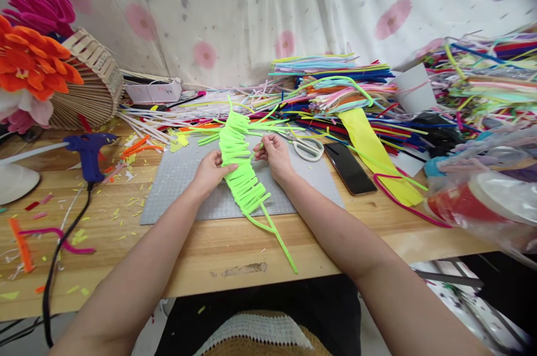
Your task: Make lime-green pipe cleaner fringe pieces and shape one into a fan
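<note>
A lime green piece (240,160) made of pipe cleaners bent in tight rows slants over the cutting mat, with loose ends trailing toward the table's front edge. My left hand (212,170) grips its left side, the thumb lying across the front. At its right edge my right hand (272,153) is closed in a pinch on a green pipe cleaner at the row ends; the fingers partly hide the exact spot. Beneath both hands lies the grey cutting mat (180,194). Scissors (308,149) with pale handles rest just right of my right hand.
A phone (350,169) and a yellow strip (380,157) lie to the right. Bundles of coloured pipe cleaners (335,88) line the back. At left are a blue glue gun (88,155) with its cord, scraps, and a slatted basket (92,79) beside orange flowers (36,60).
</note>
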### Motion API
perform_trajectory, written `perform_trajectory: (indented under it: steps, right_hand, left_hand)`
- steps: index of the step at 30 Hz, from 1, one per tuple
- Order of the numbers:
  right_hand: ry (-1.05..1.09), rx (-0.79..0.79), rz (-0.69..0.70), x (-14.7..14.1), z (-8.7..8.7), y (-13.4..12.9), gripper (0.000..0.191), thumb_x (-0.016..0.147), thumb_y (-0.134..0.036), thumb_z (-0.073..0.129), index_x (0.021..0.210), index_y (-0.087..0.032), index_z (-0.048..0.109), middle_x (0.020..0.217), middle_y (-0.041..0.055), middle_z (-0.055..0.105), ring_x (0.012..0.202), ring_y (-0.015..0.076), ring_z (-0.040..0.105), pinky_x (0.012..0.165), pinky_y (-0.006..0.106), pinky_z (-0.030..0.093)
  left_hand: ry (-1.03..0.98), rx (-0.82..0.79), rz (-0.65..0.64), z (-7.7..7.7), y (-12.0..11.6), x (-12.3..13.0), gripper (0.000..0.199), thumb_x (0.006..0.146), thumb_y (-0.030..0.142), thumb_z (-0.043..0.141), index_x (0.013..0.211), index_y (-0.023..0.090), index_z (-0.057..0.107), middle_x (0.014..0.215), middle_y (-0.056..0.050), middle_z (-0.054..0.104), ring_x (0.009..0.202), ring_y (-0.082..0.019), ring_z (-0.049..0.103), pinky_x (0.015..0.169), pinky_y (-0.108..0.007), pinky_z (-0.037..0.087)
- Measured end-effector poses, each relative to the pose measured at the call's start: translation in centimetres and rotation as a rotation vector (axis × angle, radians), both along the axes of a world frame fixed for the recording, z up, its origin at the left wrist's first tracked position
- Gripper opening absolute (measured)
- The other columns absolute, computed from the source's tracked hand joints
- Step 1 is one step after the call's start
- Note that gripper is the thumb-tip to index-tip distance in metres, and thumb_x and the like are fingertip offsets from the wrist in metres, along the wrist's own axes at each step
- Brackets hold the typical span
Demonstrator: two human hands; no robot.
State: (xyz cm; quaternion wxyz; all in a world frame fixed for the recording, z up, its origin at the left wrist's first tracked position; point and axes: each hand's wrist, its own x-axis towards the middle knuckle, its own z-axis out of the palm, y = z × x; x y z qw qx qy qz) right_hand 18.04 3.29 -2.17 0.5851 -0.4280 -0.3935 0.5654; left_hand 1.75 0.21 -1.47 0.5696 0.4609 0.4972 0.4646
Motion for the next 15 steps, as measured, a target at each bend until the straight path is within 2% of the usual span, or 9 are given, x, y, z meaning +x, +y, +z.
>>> perform_trajectory:
  steps: [6,8,9,12,13,14,15]
  right_hand:
    - [0.021,-0.052,-0.139,0.1,-0.5,0.4,0.024,0.081,-0.038,0.053,0.076,-0.02,0.039,0.057,-0.0058,0.06,0.041,0.0047,0.053,0.042,0.016,0.046]
    - [0.027,-0.047,-0.161,0.2,-0.5,0.6,0.024,0.081,-0.039,0.053,0.076,-0.02,0.039,0.058,-0.0057,0.06,0.042,0.0048,0.053,0.042,0.016,0.045]
    - [0.032,-0.039,-0.165,0.3,-0.5,0.6,0.023,0.081,-0.039,0.052,0.076,-0.02,0.039,0.058,-0.0058,0.06,0.042,0.0048,0.053,0.043,0.016,0.045]
    - [0.046,0.001,-0.123,0.6,-0.4,0.8,0.023,0.079,-0.038,0.056,0.077,-0.02,0.041,0.06,-0.0059,0.061,0.045,0.0047,0.054,0.046,0.016,0.047]
    - [0.049,0.016,-0.091,0.7,-0.4,0.9,0.023,0.077,-0.036,0.059,0.078,-0.02,0.042,0.061,-0.0058,0.061,0.047,0.0047,0.054,0.048,0.017,0.048]
    - [0.05,0.028,-0.053,0.7,-0.5,0.9,0.025,0.074,-0.034,0.063,0.078,-0.02,0.043,0.062,-0.0056,0.062,0.049,0.0047,0.055,0.05,0.017,0.049]
    - [0.05,0.038,-0.015,0.7,-0.5,0.9,0.026,0.071,-0.032,0.066,0.078,-0.02,0.044,0.063,-0.0054,0.062,0.05,0.0047,0.056,0.051,0.017,0.049]
  left_hand:
    - [0.039,0.033,-0.064,-0.8,0.8,-0.3,0.063,0.045,0.024,0.08,0.099,0.014,0.05,0.083,-0.005,0.067,0.077,-0.021,0.065,0.077,-0.039,0.052]
    - [0.111,0.048,-0.005,-1.2,1.0,-0.5,0.062,0.052,0.025,0.076,0.106,0.014,0.047,0.084,-0.005,0.065,0.075,-0.019,0.064,0.075,-0.039,0.052]
    - [0.176,0.084,0.066,-1.3,1.0,-0.5,0.061,0.056,0.024,0.074,0.109,0.015,0.045,0.088,-0.005,0.064,0.077,-0.019,0.064,0.074,-0.039,0.052]
    - [0.478,0.362,0.321,-1.3,0.6,-0.4,0.056,0.063,0.022,0.068,0.113,0.019,0.043,0.107,-0.009,0.057,0.094,-0.019,0.059,0.08,-0.037,0.05]
    - [0.586,0.485,0.347,-1.1,0.4,-0.3,0.054,0.064,0.023,0.067,0.113,0.019,0.043,0.113,-0.01,0.054,0.102,-0.02,0.056,0.085,-0.037,0.049]
    - [0.678,0.592,0.308,-0.9,0.1,0.0,0.052,0.066,0.025,0.066,0.113,0.019,0.044,0.115,-0.01,0.052,0.107,-0.021,0.052,0.089,-0.038,0.046]
    - [0.752,0.669,0.215,-0.6,-0.3,0.4,0.049,0.068,0.028,0.065,0.113,0.02,0.045,0.115,-0.009,0.053,0.11,-0.021,0.05,0.094,-0.039,0.043]
